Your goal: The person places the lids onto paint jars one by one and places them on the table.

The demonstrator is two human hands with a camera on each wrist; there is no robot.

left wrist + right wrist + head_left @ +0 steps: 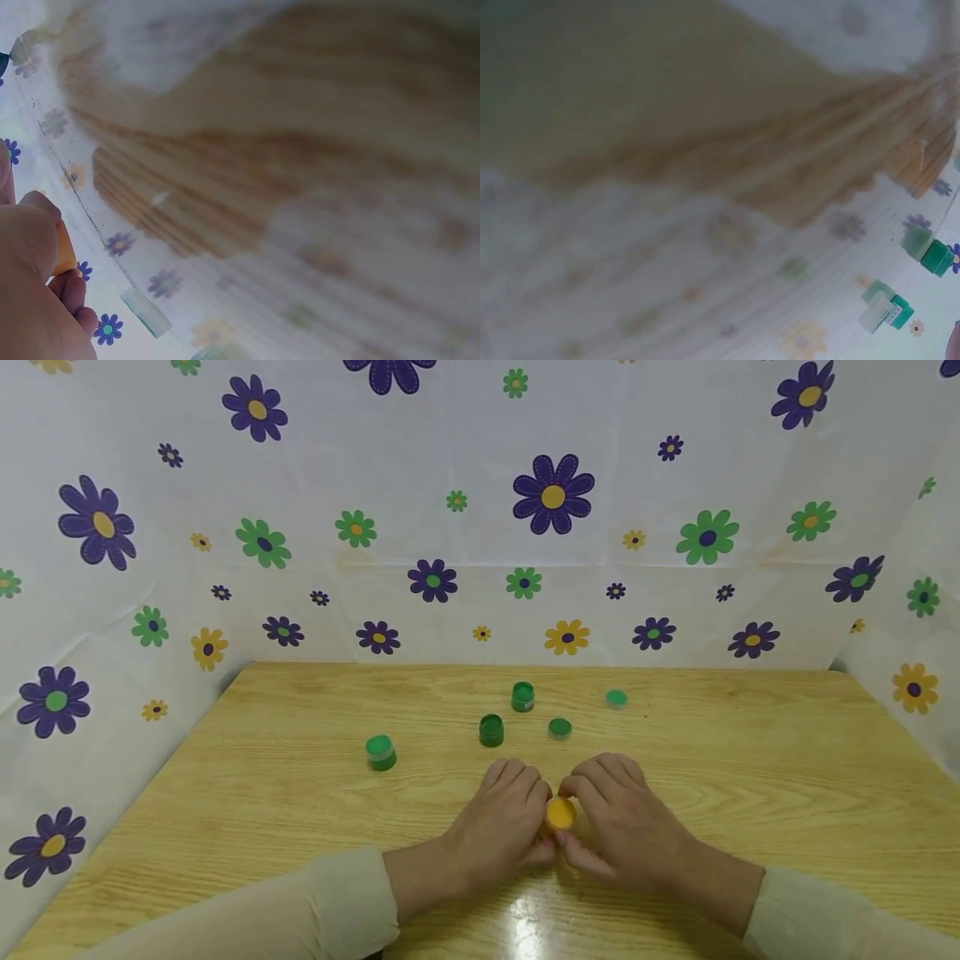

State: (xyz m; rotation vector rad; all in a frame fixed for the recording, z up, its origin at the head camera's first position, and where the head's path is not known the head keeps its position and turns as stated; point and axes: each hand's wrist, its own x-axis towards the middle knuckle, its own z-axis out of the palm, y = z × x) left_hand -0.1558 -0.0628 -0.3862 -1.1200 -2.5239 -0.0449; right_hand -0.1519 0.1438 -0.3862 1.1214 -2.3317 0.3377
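Near the front of the table, both hands hold a small paint jar with a yellow-orange top (560, 815) between them. My left hand (498, 827) grips its left side, fingers curled over the far edge and thumb at the near side. From the right, my right hand (626, 822) pinches it with thumb and fingers. In the left wrist view, the jar's orange side (66, 251) shows between the left hand's (30, 277) fingertips. Only a sliver of the right hand (953, 346) appears in the right wrist view. The jar's underside is hidden.
Beyond the hands stand two uncovered green paint jars (491, 732), (522, 697). Two round green lids (559, 727), (617, 698) lie to their right. A lidded green jar (381, 752) stands farther left. A flowered cloth (450, 468) surrounds the wooden table (262, 827) at the back and sides.
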